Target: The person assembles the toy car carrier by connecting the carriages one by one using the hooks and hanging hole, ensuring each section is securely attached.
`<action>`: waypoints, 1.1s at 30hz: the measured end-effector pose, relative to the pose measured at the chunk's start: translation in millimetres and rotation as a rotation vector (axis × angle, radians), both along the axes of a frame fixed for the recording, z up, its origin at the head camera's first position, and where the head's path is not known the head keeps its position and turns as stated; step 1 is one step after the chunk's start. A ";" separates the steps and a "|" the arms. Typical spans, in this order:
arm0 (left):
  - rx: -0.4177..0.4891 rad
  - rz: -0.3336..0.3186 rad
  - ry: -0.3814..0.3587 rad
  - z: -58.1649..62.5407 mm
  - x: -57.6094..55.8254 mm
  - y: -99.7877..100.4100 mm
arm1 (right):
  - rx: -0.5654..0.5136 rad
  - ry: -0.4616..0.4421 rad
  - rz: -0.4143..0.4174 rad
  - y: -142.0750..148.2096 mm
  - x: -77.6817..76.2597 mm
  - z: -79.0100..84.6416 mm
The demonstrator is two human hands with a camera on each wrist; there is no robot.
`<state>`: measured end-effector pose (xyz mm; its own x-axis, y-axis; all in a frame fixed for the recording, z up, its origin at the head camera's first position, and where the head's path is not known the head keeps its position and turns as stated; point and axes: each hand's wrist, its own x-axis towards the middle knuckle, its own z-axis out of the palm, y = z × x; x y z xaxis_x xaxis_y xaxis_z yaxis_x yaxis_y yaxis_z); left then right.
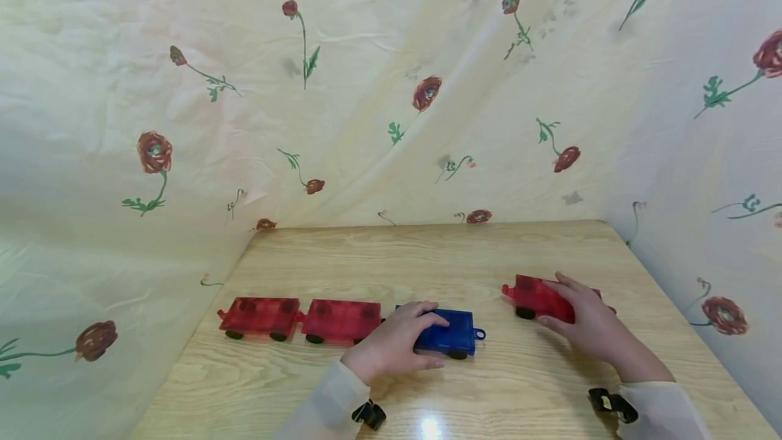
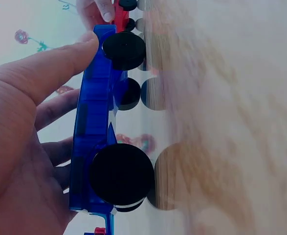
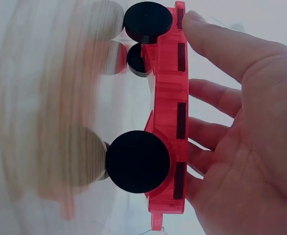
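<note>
In the head view my left hand holds a blue toy train car by its sides, thumb on the near side and fingers across the far side. The car's ring coupler points right. Its left end is behind my hand, though a bit of red shows at its rear coupler in the left wrist view. Farther right, my right hand grips a red toy train car between thumb and fingers. Its black wheels face the tabletop. A gap separates the blue car from this red one.
Two more red train cars stand in line at the left, the leftmost one joined to the middle one. The wooden table ends at a flowered cloth hanging behind and at both sides.
</note>
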<state>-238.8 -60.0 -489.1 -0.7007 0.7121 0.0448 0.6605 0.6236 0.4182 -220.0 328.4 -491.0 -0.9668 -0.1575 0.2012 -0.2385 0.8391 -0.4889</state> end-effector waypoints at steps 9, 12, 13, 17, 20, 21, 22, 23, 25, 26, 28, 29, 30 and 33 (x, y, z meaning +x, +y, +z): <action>0.023 0.039 -0.013 -0.6 1.6 -8.7 | 0.064 0.029 0.006 -2.5 1.9 -2.5; 0.029 0.051 -0.015 -1.4 1.5 -12.3 | 0.047 0.038 0.011 -5.6 2.0 -1.9; 0.028 0.056 -0.014 -2.0 1.5 -13.4 | 0.043 0.040 0.012 -6.5 1.9 -1.7; 0.030 0.072 -0.015 -3.9 1.3 -16.9 | 0.037 0.044 0.013 -9.2 2.2 -1.0; 0.054 0.078 -0.037 -3.6 2.1 -17.9 | 0.045 0.033 0.007 -10.2 2.1 -1.8; 0.060 0.079 -0.046 -3.2 2.7 -17.8 | 0.046 0.026 0.004 -10.5 2.0 -2.2; 0.066 0.078 -0.054 -2.8 3.2 -17.5 | 0.048 0.019 0.002 -11.0 1.9 -2.6; 0.070 0.077 -0.060 -3.0 3.5 -17.2 | 0.049 0.013 0.000 -11.5 1.7 -2.9; 0.067 0.079 -0.064 -2.9 4.3 -16.4 | 0.050 0.005 0.000 -12.1 1.5 -2.7; 0.061 0.079 -0.057 -3.0 4.4 -16.0 | 0.051 0.006 0.003 -12.3 1.4 -2.6; 0.055 0.079 -0.045 -4.0 4.1 -15.6 | 0.052 0.010 0.007 -12.9 1.4 -2.5; 0.054 0.084 -0.044 -4.2 4.0 -15.7 | 0.053 0.014 0.008 -12.9 1.3 -2.4; 0.055 0.090 -0.047 -4.0 4.1 -15.6 | 0.054 0.017 0.011 -13.2 1.6 -2.1; 0.075 0.103 -0.076 -3.6 4.6 -15.6 | 0.050 0.021 0.016 -14.1 2.5 -2.2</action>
<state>-234.2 -75.5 -492.7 -0.7732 0.6329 0.0393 0.5595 0.6516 0.5122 -217.5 314.3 -493.2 -0.9596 -0.1836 0.2130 -0.2622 0.8582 -0.4413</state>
